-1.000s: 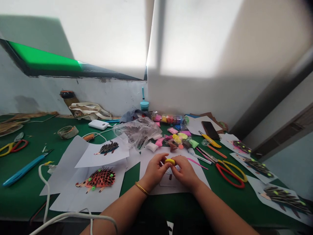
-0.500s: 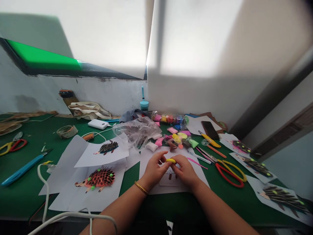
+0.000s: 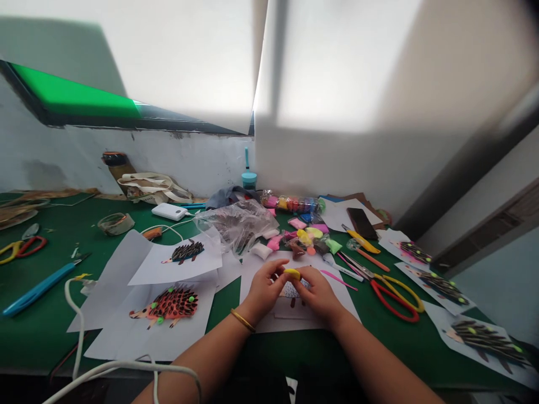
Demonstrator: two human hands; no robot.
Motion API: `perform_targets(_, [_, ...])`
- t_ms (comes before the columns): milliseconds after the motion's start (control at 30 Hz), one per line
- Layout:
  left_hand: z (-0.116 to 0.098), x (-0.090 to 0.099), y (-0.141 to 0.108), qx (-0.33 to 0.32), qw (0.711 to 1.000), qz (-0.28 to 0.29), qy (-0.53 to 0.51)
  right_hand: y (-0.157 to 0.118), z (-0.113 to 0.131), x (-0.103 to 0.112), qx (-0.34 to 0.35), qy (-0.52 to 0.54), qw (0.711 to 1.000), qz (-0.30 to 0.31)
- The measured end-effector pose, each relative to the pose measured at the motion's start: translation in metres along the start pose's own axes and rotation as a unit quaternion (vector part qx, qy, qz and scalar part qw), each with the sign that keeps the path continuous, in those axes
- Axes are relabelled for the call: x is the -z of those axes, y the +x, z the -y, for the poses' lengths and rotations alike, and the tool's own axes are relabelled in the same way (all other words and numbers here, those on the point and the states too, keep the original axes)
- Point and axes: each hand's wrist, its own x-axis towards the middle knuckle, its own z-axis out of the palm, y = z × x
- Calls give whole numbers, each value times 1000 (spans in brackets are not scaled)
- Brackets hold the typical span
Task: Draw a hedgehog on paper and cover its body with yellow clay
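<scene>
Between the fingertips of my left hand [image 3: 266,287] and my right hand [image 3: 316,293] is a small flattened piece of yellow clay [image 3: 292,274]. Both hands pinch it, one from each side, with thumbs and fingers closed. Beneath them lies a white sheet of paper [image 3: 251,264] with a smaller hedgehog picture [image 3: 290,290] on it, its body pale and speckled, its legs brown. My hands partly cover that picture. Just beyond the hands sit several small packets of coloured clay [image 3: 303,238]. A pink strip-like tool [image 3: 337,279] rests right of my right hand.
Scissors with red and yellow handles [image 3: 398,297], a yellow cutter [image 3: 361,240] and a phone [image 3: 362,223] lie to the right. Finished-looking hedgehog pictures [image 3: 174,306] are on the left. A white cable [image 3: 126,367] crosses the front left. A plastic bag [image 3: 240,224] lies behind.
The yellow clay has tilted in my fingers, showing more of its flat face. My hands stay in nearly the same place.
</scene>
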Motion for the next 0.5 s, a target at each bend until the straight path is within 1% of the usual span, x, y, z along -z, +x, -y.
perform_targets(100, [-5,1,-1,-41,998,20,34,-1,-1,-2,-4,-25,1000,-8])
perform_targets(200, [-10,3,-2,-65,995,46,59,-2,2,-2,7,-57,998,5])
perform_targets(267, [-10,4,-2,-56,996,37,52,-2,4,-2,6,-37,999,6])
perform_targets(333, [-8,3,-1,-38,999,5,33,-3,5,-1,-6,4,1000,2])
perform_targets(400, [-4,2,1,-17,1000,-13,3,-3,4,-1,-15,33,999,2])
perform_targets(500, [-1,-1,2,3,1000,-2,-30,-3,0,-2,-20,39,999,4])
